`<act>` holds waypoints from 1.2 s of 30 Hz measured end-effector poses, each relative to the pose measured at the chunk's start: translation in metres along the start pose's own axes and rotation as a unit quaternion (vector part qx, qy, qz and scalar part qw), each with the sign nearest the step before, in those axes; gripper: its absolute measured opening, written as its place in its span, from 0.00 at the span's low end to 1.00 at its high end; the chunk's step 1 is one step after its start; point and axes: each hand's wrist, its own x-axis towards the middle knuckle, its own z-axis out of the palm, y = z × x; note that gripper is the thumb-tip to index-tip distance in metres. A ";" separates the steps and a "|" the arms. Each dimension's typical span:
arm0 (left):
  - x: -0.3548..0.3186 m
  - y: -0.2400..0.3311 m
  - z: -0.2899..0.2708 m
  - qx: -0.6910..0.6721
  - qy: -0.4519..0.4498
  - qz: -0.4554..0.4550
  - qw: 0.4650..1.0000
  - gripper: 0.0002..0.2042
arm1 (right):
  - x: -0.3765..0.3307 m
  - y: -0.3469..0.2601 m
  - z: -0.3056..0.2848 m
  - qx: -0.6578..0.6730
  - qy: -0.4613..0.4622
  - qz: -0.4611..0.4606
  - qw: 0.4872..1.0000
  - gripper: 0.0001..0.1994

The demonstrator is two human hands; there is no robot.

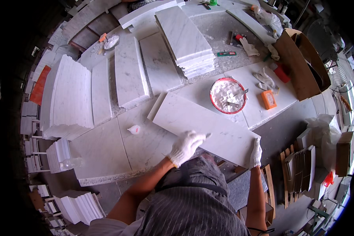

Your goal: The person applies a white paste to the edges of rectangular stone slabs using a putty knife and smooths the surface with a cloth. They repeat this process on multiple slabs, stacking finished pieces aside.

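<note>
A long white marble slab [208,128] with grey veins lies slantwise in front of me, partly on another slab and reaching past the table's front edge. My right hand [256,152], in a white knitted glove, grips the slab's right end with the fingers along its edge. Over the slab's front edge is my left hand [186,148], gloved too, with its fingers closed in a pinch. A small grey tip sticks out from them; I cannot make out what it is. Behind the slab stands a red-rimmed bowl [228,95] of white paste with two metal blades in it.
A tall slab stack [185,39] stands at the back, and another [67,96] at the left. Right of the bowl are an orange box [268,100], crumpled gloves [266,80] and an open cardboard box [297,63]. A small white packet [134,129] lies on the table's left part.
</note>
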 end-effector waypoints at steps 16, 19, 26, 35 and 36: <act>0.021 0.006 0.015 0.026 -0.138 0.072 0.987 0.05 | 0.019 0.037 -0.012 -0.033 0.010 -0.043 0.998 0.31; 0.036 -0.023 -0.008 -0.029 0.001 -0.059 0.998 0.06 | 0.003 0.009 -0.002 -0.030 0.015 -0.011 0.999 0.30; 0.088 -0.063 -0.005 -0.047 0.117 -0.100 0.987 0.10 | -0.002 -0.001 -0.001 -0.030 0.005 -0.020 0.999 0.29; 0.161 -0.155 0.040 0.121 0.060 -0.007 0.991 0.07 | 0.000 0.007 -0.002 -0.044 0.011 -0.067 0.997 0.29; 0.154 -0.164 0.037 0.126 0.051 -0.021 0.990 0.07 | 0.002 0.007 0.002 -0.049 0.006 -0.072 0.996 0.29</act>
